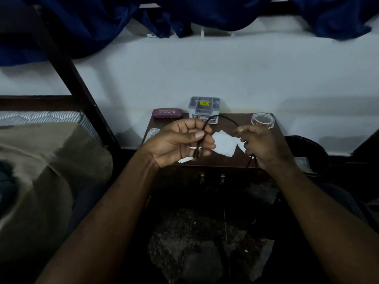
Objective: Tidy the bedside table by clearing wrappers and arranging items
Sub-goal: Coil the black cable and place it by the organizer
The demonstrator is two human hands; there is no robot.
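Observation:
A black cable [224,117] arcs between both hands above the dark wooden bedside table [272,138]. My left hand [180,142] grips one end, with the plug poking out below the fingers. My right hand [260,146] pinches the other part, and a strand hangs down past the table's front edge. White paper wrappers [224,143] lie on the table beneath the hands. A crumpled silvery wrapper [152,132] sits at the left edge.
At the back stand a maroon glasses case [167,113], a grey plastic box [204,108] with a yellow sticker, and a clear round lid [263,120]. A bed [41,160] is on the left, a dark bin [307,152] on the right, wall behind.

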